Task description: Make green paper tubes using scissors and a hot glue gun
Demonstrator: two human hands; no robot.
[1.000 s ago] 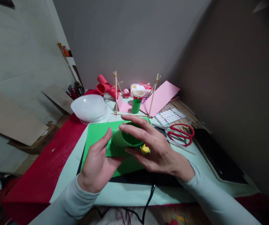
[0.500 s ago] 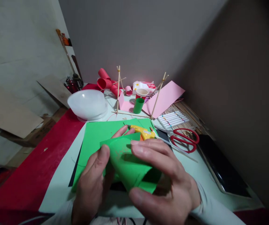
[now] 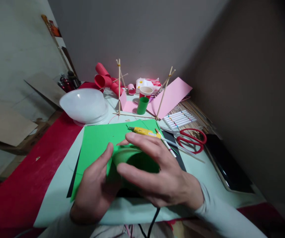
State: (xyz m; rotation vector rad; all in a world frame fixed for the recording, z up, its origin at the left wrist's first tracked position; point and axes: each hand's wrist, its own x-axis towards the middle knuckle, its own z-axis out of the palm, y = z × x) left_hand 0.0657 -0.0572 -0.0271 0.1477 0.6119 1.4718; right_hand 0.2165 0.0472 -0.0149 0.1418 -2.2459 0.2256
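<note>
A curled piece of green paper (image 3: 122,155) is between my two hands, its dark round opening facing up toward me. My left hand (image 3: 95,185) grips its left side, thumb pointing up along the edge. From the right, my right hand (image 3: 163,168) curves round the roll, thumb and fingers on its rim; the far fingertips of both hands are partly hidden. Under it lies a flat green sheet (image 3: 96,140) on top of black paper (image 3: 181,162). A yellow hot glue gun (image 3: 144,132) rests just beyond my right fingers, beside a white marker (image 3: 169,148).
Red-handled scissors (image 3: 191,140) and a black flat device (image 3: 228,165) lie to the right. Behind stand a thin stick frame (image 3: 137,115), a green paper tube (image 3: 142,106) and a paper cup (image 3: 146,91). A white bowl (image 3: 83,104) is at left, several red tubes (image 3: 102,81) farther back.
The green paper has turned so its opening faces up instead of toward the lower right. My right hand has moved up and left over it. The whole view has shifted slightly.
</note>
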